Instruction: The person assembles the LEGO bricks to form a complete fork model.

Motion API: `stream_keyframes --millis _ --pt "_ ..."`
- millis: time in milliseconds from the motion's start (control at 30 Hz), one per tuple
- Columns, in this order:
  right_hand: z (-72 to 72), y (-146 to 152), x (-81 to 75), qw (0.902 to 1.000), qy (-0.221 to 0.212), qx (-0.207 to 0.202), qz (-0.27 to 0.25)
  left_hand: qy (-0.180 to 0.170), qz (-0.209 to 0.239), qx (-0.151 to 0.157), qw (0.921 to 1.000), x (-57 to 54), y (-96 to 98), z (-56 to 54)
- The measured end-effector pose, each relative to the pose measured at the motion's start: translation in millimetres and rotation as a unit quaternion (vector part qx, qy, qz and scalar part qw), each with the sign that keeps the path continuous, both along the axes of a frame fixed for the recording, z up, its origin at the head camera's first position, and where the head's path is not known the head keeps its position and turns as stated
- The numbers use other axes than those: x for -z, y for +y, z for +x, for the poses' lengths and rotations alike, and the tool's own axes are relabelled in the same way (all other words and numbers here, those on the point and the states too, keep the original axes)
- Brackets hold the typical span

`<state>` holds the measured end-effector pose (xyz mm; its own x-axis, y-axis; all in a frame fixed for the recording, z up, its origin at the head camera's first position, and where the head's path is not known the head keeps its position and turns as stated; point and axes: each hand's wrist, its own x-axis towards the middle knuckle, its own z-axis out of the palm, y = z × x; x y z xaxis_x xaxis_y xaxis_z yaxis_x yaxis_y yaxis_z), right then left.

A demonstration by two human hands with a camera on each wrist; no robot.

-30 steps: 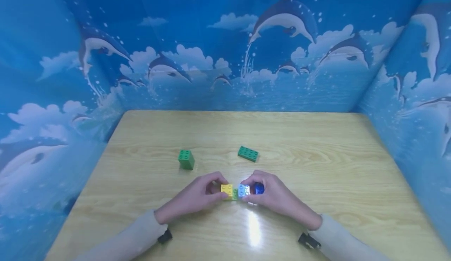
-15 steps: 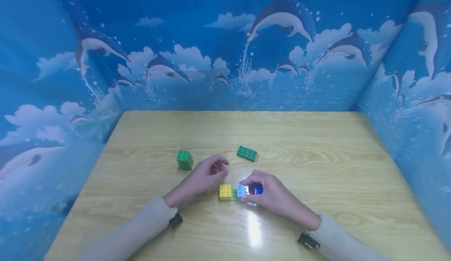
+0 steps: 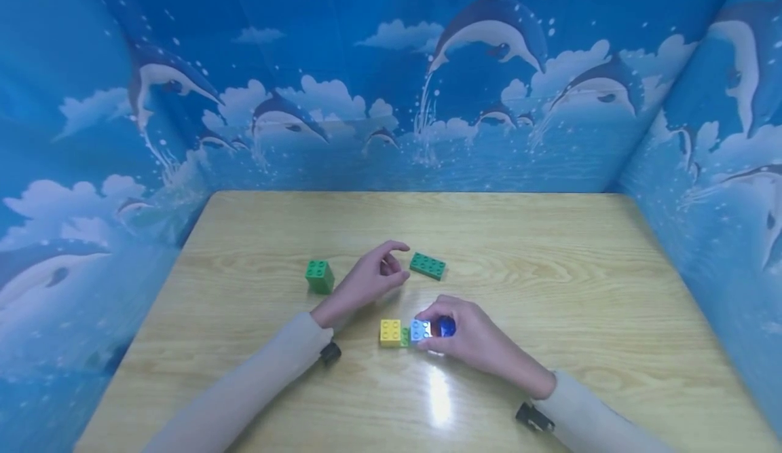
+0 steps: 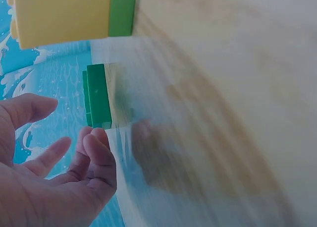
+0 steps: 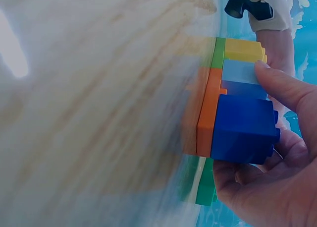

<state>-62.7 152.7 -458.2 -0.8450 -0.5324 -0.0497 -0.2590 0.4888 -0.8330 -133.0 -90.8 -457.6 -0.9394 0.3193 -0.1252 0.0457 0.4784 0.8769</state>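
Observation:
My right hand [image 3: 467,331] pinches a light blue toy brick [image 3: 419,331] on a low row of joined bricks. In the right wrist view, the thumb lies on that light blue brick [image 5: 242,76]. A dark blue brick [image 5: 242,128] stands beside it, on an orange base [image 5: 209,113]. At the row's left end, a yellow brick [image 3: 390,331] sits on a light green base [image 3: 405,337]. Holding nothing, my left hand [image 3: 373,276] has loosely bent fingers just left of a flat green brick [image 3: 427,266]. The left wrist view shows this green brick [image 4: 99,95] beyond the fingertips.
A tall green block [image 3: 320,277] stands on the wooden table [image 3: 550,249], left of my left hand. Blue dolphin-print cloth [image 3: 342,100] walls the back and both sides. A bright reflection lies on the tabletop in front of the row.
My left hand has let go of the yellow brick and moved away from me, up beside the flat green brick. My right hand keeps its hold on the light blue brick.

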Motion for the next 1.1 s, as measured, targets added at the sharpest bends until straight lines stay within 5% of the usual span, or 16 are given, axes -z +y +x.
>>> stream_keyframes --millis 400,767,1100 --pt "2.9 3 1.9 0.9999 -0.006 0.007 -0.007 -0.058 -0.014 0.005 0.9982 6.5 14.9 -16.7" --pt "-0.1 -1 1.8 1.0 0.005 0.005 -0.006 -0.013 -0.081 0.022 0.9964 4.4 28.4 -23.6" --pt "-0.4 0 2.7 1.0 0.009 0.003 -0.002 -0.01 -0.087 0.035 0.9956 5.6 25.2 -24.1"
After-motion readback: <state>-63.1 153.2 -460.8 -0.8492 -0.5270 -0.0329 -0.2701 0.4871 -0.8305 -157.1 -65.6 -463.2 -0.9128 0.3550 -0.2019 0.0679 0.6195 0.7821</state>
